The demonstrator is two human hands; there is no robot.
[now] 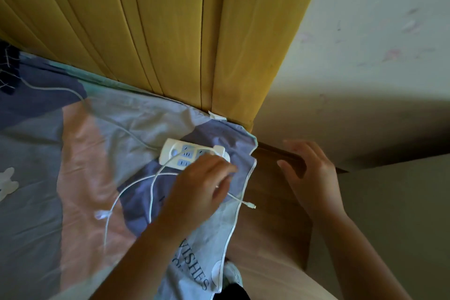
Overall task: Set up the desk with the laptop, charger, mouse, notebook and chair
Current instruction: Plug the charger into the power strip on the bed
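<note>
A white power strip (181, 154) lies on a patterned bed sheet (73, 165) near the bed's corner. A white charger plug (220, 151) sits in the strip's right end. My left hand (199, 187) rests over that end with its fingers closed on the plug. The thin white charger cable (136, 184) loops across the sheet, and its small connector end (250, 206) hangs past the sheet's edge. My right hand (309, 173) hovers open over the brown wooden bed frame (267, 190), touching nothing. Laptop, mouse, notebook and chair are out of view.
A yellow wooden headboard (158, 31) rises behind the bed. A pale wall (377, 31) fills the right side. Another white cable (60, 91) runs from the strip toward the upper left. Dark cloth (7, 66) lies at the left edge.
</note>
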